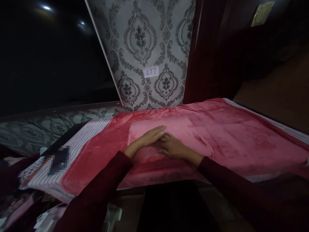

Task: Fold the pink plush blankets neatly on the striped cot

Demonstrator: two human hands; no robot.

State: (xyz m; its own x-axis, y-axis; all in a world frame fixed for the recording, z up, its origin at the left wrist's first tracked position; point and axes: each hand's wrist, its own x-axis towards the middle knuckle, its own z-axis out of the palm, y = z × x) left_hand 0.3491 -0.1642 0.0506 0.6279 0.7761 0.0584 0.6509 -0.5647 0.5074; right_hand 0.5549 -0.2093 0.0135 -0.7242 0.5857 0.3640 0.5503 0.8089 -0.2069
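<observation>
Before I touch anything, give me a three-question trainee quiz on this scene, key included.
1. Which number is on the white paper label?
a) 217
b) 277
c) 772
2. True or false: the left hand and the right hand are both over the folded pink plush cloth.
3. What pattern has the sheet that shows past the left end of the plush blanket?

Key: 1. b; 2. true; 3. stripes

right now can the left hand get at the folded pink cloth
Probably yes: the left hand is over the folded pink cloth with nothing visible between, though the right hand crowds its fingertips.
</observation>
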